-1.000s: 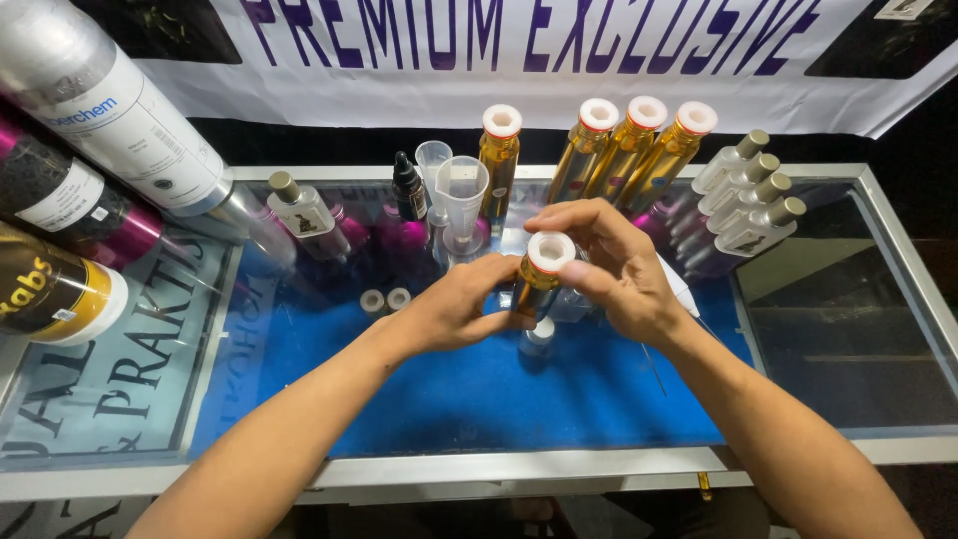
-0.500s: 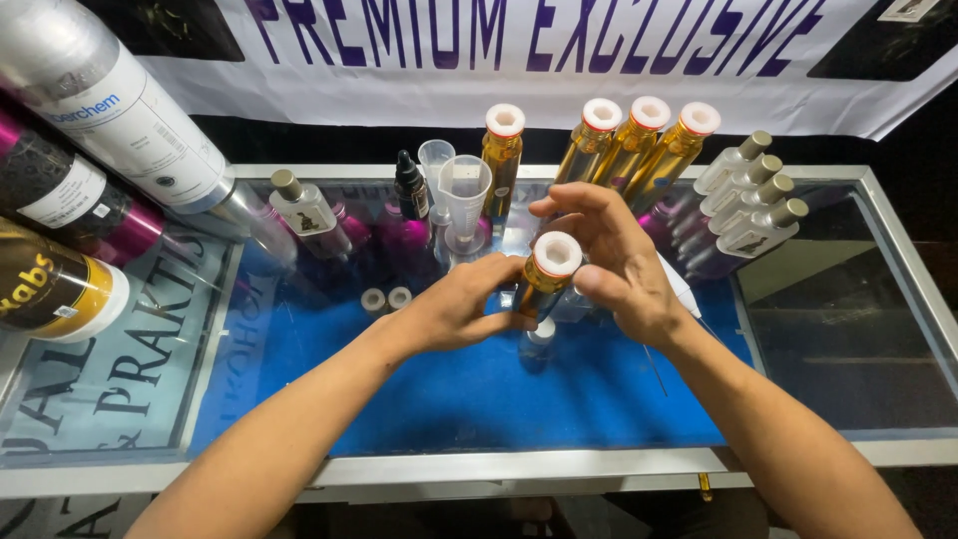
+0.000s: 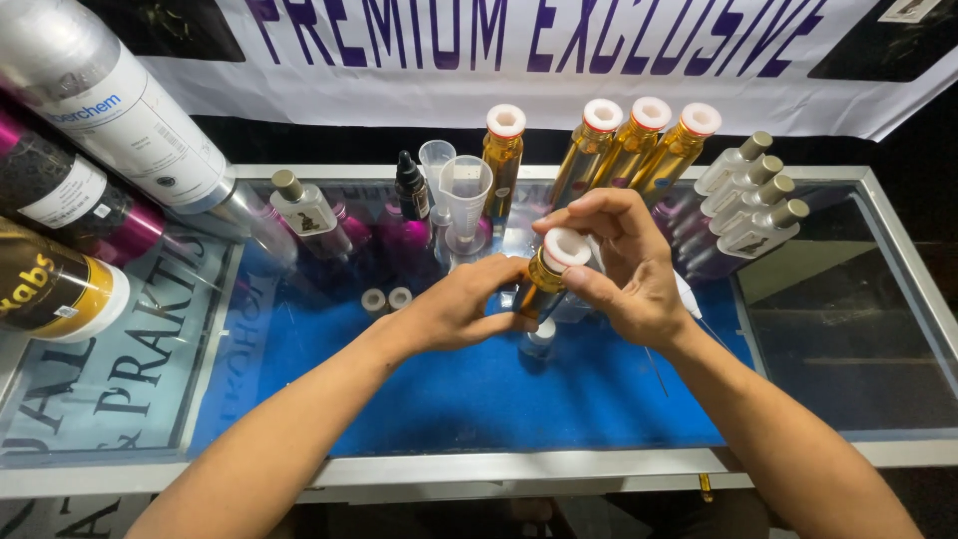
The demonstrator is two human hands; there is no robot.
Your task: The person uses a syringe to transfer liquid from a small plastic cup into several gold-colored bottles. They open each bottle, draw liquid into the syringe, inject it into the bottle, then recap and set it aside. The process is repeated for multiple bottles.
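My left hand (image 3: 461, 304) grips the body of an amber bottle (image 3: 544, 281) held above the blue mat (image 3: 499, 379). My right hand (image 3: 624, 268) pinches its white cap (image 3: 566, 249) with thumb and fingers. Under the hands stands a small clear bottle (image 3: 539, 341), partly hidden. Behind them stands one amber bottle with a white cap (image 3: 504, 150), and to its right three more amber bottles (image 3: 639, 140) stand in a row.
A clear measuring cup (image 3: 466, 200) and a black dropper bottle (image 3: 410, 188) stand at the back. Several clear spray bottles (image 3: 748, 195) lie at the right. Two small white caps (image 3: 386, 299) sit on the mat. Large cans (image 3: 90, 150) lean at the left on the glass table (image 3: 848, 329).
My right hand's fingers have shifted around the white cap, and the amber bottle has tilted a little. My left hand has stayed on the bottle.
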